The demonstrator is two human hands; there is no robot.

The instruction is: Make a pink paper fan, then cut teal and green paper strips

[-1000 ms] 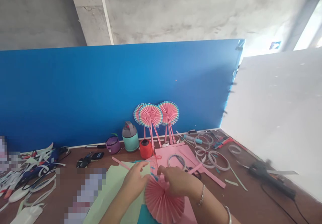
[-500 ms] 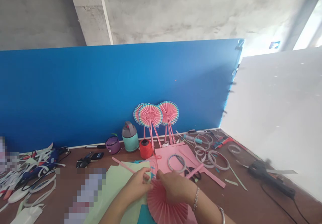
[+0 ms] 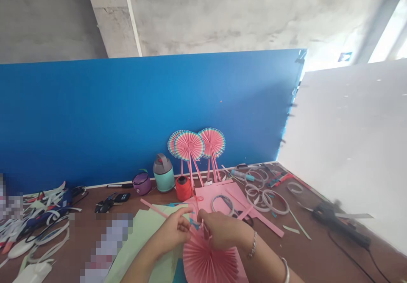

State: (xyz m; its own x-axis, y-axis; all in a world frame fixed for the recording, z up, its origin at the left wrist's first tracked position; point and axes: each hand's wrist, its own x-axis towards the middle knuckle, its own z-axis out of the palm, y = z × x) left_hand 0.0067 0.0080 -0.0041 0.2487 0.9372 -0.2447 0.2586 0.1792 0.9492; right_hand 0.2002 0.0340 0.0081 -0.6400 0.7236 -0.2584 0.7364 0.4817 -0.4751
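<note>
**Pink paper fan [image 3: 208,259] under both hands, near edge of the surface**

Nearest, the fan is lying spread below the hands, its pleats converging upward toward the far edge. The right hand [image 3: 224,231] is sitting directly over that meeting point, fingers curled down at the fan's top; whether they are gripping it cannot be told. The left hand [image 3: 170,233] is curling just beside it, its grip equally unclear. A teal scrap [image 3: 194,224] is showing between them.

Under the left hand, a green sheet [image 3: 148,236] is lying, with a pink strip [image 3: 155,211] crossing it. Beyond are a pink sheet [image 3: 216,196], scissors [image 3: 244,219] and paper rings [image 3: 259,194]; a glue gun [image 3: 340,223] is resting rightward. At the far edge, a red spool [image 3: 183,188] and finished fans [image 3: 189,146] are standing before a blue board [image 3: 127,117].
</note>
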